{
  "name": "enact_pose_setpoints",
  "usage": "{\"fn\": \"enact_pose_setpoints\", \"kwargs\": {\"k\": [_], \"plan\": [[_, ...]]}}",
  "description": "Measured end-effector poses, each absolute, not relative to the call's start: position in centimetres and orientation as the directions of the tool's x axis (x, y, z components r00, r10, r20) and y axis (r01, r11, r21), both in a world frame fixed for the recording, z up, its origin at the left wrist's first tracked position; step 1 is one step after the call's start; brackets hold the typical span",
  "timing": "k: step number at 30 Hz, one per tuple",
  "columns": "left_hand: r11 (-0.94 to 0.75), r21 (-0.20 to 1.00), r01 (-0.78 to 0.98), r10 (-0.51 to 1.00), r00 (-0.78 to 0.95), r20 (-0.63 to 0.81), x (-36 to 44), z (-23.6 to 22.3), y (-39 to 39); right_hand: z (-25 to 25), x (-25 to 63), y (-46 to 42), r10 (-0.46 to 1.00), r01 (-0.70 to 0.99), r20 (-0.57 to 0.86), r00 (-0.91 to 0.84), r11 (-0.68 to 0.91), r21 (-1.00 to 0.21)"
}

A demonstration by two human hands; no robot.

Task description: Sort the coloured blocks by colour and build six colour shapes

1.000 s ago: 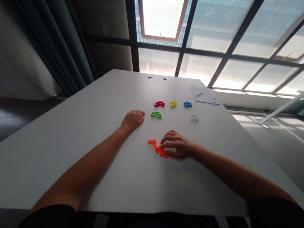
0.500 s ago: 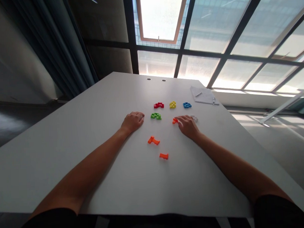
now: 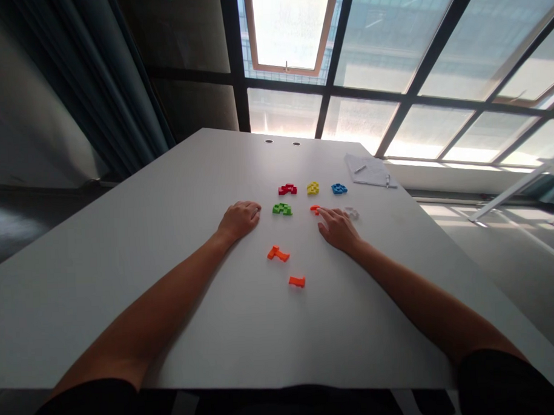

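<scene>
My right hand (image 3: 339, 228) rests on the white table (image 3: 245, 329), its thumb apart from the forefinger. Its fingertips touch a small cluster of orange plastic blocks (image 3: 314, 210), partly hidden by the fingers. Closer to me lie another orange group (image 3: 277, 254) and a single notched orange block (image 3: 296, 282). My left hand (image 3: 239, 220) lies palm down with loosely bent fingers and holds nothing visible. Just right of it sits a pile of green blocks (image 3: 282, 209). White blocks (image 3: 351, 213) stand beside my right hand, partly covered by it.
Behind the green pile, red blocks (image 3: 288, 189), yellow blocks (image 3: 312, 188) and blue blocks (image 3: 339, 188) form a row. Paper sheets (image 3: 370, 169) with pens lie at the table's far right corner. Two round holes are near the far edge.
My right hand carried some orange blocks from the near pile to beside the green ones, then moved slightly farther forward with them; its thumb has since come away. My left hand stays put.
</scene>
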State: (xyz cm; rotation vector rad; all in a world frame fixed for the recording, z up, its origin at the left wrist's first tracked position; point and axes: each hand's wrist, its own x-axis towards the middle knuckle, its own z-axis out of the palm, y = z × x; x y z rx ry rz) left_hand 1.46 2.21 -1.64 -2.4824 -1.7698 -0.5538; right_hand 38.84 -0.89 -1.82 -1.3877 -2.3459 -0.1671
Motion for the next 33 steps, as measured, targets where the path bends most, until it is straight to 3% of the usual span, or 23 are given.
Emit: {"fn": "enact_pose_setpoints", "kwargs": {"k": [3,7,9,12,16,20,26,29,33], "plan": [[-0.344,0.172,0.923,0.909,0.281,0.308,1.5,-1.5,2.1,-1.3,38.4,-1.8,0.718,0.777,0.489,-0.495,0.618,-0.12],[-0.338,0.172,0.925,0.912,0.278,0.301,1.5,-1.5,2.0,-0.6,36.0,-5.1,0.424,0.413,0.52,-0.741,0.899,-0.145],[-0.344,0.173,0.923,0.911,0.283,0.3,1.5,-1.5,2.0,-0.4,34.5,-6.8,0.334,0.289,0.491,-0.805,0.942,-0.169],[-0.35,0.179,0.92,0.908,0.286,0.306,1.4,-1.5,2.1,-0.4,33.1,-8.0,0.316,0.255,0.434,-0.843,0.947,-0.194],[-0.348,0.184,0.919,0.908,0.282,0.311,1.5,-1.6,2.1,-0.2,34.5,-6.6,0.367,0.31,0.426,-0.827,0.929,-0.199],[-0.345,0.179,0.921,0.909,0.281,0.306,1.5,-1.5,2.1,-0.3,37.7,-3.7,0.504,0.488,0.407,-0.762,0.86,-0.15],[-0.348,0.18,0.92,0.909,0.285,0.305,1.4,-1.5,2.1,-1.1,39.6,-1.1,0.849,0.902,0.381,-0.366,0.425,-0.082],[-0.345,0.184,0.92,0.91,0.28,0.305,1.4,-1.5,2.1,-1.4,39.4,-0.9,0.887,0.941,0.364,-0.285,0.331,-0.071],[-0.343,0.189,0.92,0.912,0.278,0.302,1.5,-1.5,2.1,-1.7,39.0,-0.6,0.891,0.943,0.359,-0.277,0.324,-0.075]]}}
